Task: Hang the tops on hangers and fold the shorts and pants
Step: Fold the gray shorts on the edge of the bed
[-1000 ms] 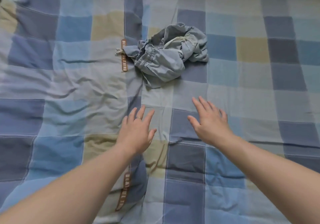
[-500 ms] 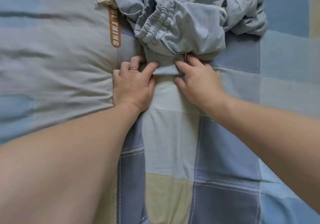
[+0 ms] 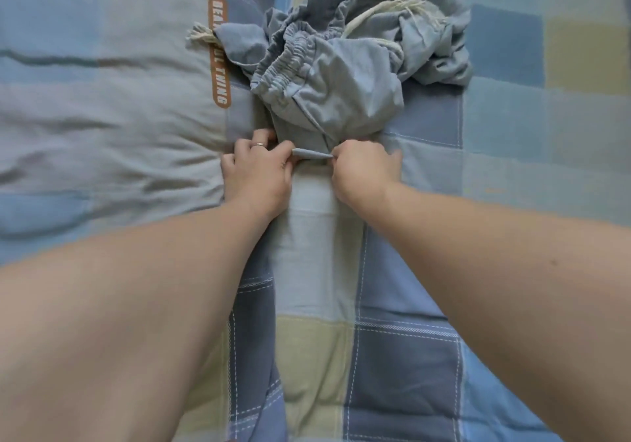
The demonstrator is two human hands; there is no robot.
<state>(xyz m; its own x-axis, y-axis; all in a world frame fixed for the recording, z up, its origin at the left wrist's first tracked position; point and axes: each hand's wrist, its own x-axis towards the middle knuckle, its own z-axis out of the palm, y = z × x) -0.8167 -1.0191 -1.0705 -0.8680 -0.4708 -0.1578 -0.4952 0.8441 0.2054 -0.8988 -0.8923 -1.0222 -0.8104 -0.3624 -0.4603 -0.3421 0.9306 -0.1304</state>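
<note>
A crumpled pair of pale blue-grey shorts (image 3: pixel 345 76) lies bunched on the checked bedcover, with its elastic waistband and cream drawstring showing on top. My left hand (image 3: pixel 256 172), a ring on one finger, pinches the near hem of the shorts at its left end. My right hand (image 3: pixel 362 168) pinches the same hem at its right end. A short strip of hem is stretched taut between the two hands. Both forearms reach in from the bottom corners.
The bedcover (image 3: pixel 495 127) is a patchwork of blue, grey and beige squares and fills the whole view. A brown label strip with white lettering (image 3: pixel 220 66) runs along a seam left of the shorts. The cover is wrinkled on the left.
A second ago both hands hovered open well short of the shorts. They reached its near edge, and now the fingers have closed on the hem and lifted it slightly.
</note>
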